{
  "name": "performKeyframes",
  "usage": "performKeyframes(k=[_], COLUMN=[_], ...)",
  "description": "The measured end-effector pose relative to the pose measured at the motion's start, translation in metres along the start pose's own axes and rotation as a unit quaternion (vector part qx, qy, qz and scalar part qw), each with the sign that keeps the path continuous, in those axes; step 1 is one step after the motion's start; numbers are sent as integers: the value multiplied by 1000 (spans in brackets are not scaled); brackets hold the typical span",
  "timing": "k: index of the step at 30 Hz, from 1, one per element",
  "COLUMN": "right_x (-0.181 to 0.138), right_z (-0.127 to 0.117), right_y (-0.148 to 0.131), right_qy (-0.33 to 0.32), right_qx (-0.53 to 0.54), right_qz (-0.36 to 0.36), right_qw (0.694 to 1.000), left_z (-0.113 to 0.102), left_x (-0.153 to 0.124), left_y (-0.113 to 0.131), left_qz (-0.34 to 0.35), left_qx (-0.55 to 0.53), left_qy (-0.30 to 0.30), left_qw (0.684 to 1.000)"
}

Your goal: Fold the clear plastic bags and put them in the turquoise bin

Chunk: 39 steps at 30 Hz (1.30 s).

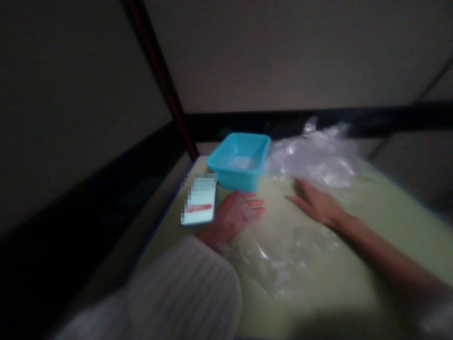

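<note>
My left hand lies flat on the pale green table, fingers stretched out, inside a thin clear plastic glove or film, just right of a lit phone. My right hand rests palm down with fingers extended, touching the edge of a crumpled clear plastic bag. Between and below the hands lies a sheet of clear plastic. A turquoise plastic tub stands just beyond my left hand, something whitish inside it.
The table's left edge drops off beside the phone. A dark red post rises behind the tub, and a dark rail runs along the back wall. The picture is dim and blurred.
</note>
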State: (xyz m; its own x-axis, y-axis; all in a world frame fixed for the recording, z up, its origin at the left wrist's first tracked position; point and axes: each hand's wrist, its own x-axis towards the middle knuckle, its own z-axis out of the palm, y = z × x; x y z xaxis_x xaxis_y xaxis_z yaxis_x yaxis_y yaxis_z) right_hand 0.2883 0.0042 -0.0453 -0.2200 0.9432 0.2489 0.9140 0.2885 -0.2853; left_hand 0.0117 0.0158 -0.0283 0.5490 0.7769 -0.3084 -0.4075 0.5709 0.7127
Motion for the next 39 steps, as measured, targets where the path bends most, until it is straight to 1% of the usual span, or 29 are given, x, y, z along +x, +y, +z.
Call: performKeyframes(k=[2, 5, 8, 10, 11, 14, 17, 19, 21, 25, 27, 29, 30, 31, 32, 34, 35, 36, 37, 39], right_x=[0, -3, -9, -14, -17, -22, -24, -25, -26, -29, -31, -32, -33, -34, -34, -33, -32, -30, -28, -25], right_z=[-1, -11, -25, -33, -35, -36, -34, -34, -37, -50, -56, -61, -62, -63, -63, -62, -62, -61, -60, -59], right_y=[1, -5, -16, -21, -24, -28, -31, -35, -39, -47, -48, -46, -44, -42, -38, -31, -28, -24, -22, -18], right_qy=[-1, -8, -21, -25, -25, -29, -56, -81, -103, -135, -180, -218, -216, -195, -153, -47, -5, 18, 20, -31], right_qx=[0, 0, 5, 28, 48, 116, 184, 235, 277, 334, 385, 453, 490, 526, 558, 600, 609, 613, 616, 612], right_qz=[7, -8, -37, -57, -64, -64, -62, -75, -96, -129, -141, -145, -140, -126, -101, -32, 8, 46, 77, 118], right_qw=[1000, 1000, 999, 998, 997, 991, 979, 966, 950, 924, 894, 852, 833, 818, 810, 798, 793, 788, 784, 781], left_z=[1, -2, -13, -22, -26, -32, -25, -14, -1, 20, 26, 27, 26, 25, 23, 18, 16, 14, 12, 10], left_x=[-1, -4, -5, -7, -8, -11, -14, -16, -21, -37, -44, -47, -47, -45, -42, -35, -32, -28, -26, -21], left_y=[2, 8, 17, 21, 22, 21, 16, 14, 14, 19, 23, 26, 27, 27, 27, 25, 23, 21, 19, 14], left_qz=[-2, -29, -49, -39, -32, -2, 33, 38, 39, 20, -2, -5, 3, 14, 29, 51, 55, 54, 52, 50], left_qx=[-3, 7, 64, 114, 133, 172, 264, 310, 328, 286, 242, 197, 182, 176, 179, 210, 231, 251, 268, 292], left_qy=[5, 7, -41, -77, -83, -61, -40, -46, -77, -188, -233, -254, -248, -231, -202, -123, -80, -42, -8, 44], left_qw=[1000, 1000, 996, 990, 987, 983, 963, 949, 941, 940, 942, 947, 952, 957, 963, 969, 968, 966, 962, 954])
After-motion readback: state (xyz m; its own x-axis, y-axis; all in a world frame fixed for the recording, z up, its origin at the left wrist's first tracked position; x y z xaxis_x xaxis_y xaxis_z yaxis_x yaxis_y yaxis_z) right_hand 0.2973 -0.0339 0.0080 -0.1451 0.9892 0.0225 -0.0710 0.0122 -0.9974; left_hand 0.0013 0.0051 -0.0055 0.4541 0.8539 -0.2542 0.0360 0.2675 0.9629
